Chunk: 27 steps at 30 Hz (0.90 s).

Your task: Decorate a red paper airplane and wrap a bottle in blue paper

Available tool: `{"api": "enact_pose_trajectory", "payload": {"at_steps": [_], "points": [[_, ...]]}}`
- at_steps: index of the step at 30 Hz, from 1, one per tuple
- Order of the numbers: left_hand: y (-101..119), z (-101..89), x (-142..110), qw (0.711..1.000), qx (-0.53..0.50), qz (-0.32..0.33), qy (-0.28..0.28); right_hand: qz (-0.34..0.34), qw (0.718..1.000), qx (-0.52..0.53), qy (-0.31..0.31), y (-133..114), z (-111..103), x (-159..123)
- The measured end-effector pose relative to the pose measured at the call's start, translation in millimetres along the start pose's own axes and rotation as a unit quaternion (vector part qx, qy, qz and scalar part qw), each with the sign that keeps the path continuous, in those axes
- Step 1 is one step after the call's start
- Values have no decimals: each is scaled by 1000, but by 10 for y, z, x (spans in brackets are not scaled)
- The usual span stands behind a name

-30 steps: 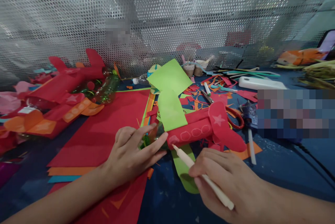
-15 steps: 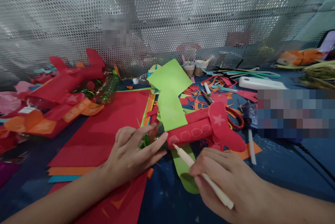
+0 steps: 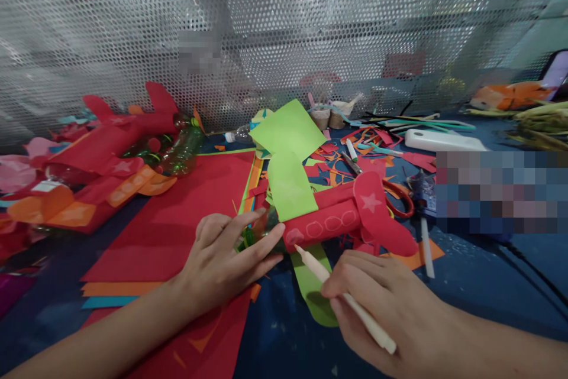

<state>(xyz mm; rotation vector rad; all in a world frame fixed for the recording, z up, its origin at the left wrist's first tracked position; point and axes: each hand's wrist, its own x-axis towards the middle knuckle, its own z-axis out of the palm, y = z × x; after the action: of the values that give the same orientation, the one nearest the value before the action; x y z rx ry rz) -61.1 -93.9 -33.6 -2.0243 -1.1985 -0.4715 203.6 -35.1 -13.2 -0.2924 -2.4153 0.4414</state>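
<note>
A red paper airplane (image 3: 341,219) built on a plastic bottle lies at the middle of the blue table, with green paper wings (image 3: 290,187) and a red tail fin bearing a pale star. My left hand (image 3: 222,263) rests flat on the bottle's neck end, fingers spread, steadying it. In my right hand (image 3: 381,302) I pinch a white pen (image 3: 341,296). Its tip touches the red body near a row of drawn ovals.
Large red paper sheets (image 3: 186,213) lie left of the plane. Finished red and orange bottle planes (image 3: 110,148) sit at far left. Red-handled scissors (image 3: 399,198), markers, paper scraps and a white case (image 3: 444,141) crowd the right. A perforated metal screen (image 3: 284,30) stands behind.
</note>
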Motion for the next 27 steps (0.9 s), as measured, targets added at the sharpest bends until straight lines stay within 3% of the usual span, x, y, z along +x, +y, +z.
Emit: {"api": "enact_pose_trajectory", "payload": {"at_steps": [27], "points": [[-5,-4,5,1000,13,-2,-8,-1,1000,5,1,4,-11,7]]}}
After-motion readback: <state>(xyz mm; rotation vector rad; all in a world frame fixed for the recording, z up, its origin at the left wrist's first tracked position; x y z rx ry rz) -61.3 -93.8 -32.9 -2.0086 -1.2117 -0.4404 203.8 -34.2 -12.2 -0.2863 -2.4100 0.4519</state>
